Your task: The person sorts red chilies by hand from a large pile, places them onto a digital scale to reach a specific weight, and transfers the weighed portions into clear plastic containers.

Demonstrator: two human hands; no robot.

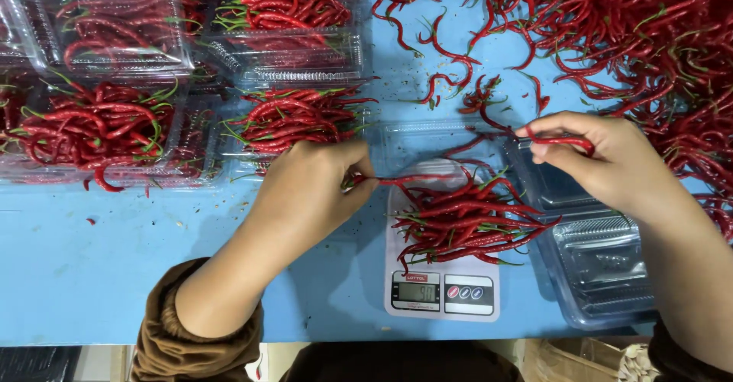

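Chillies [466,221] pile on the kitchen scale [443,290]; left hand [309,191] pinches one stem, right hand [603,157] fingers grasp another chilli [561,142] — add singly, gently.

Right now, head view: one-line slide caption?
Two bare hands, left hand and right hand, each pinch a red chili above a chili pile on a kitchen scale.

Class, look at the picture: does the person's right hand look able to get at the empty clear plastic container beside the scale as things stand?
Probably yes. The right hand hovers directly over the empty clear container, whose lid lies open, with nothing between them. However, its fingers already pinch a red chili.
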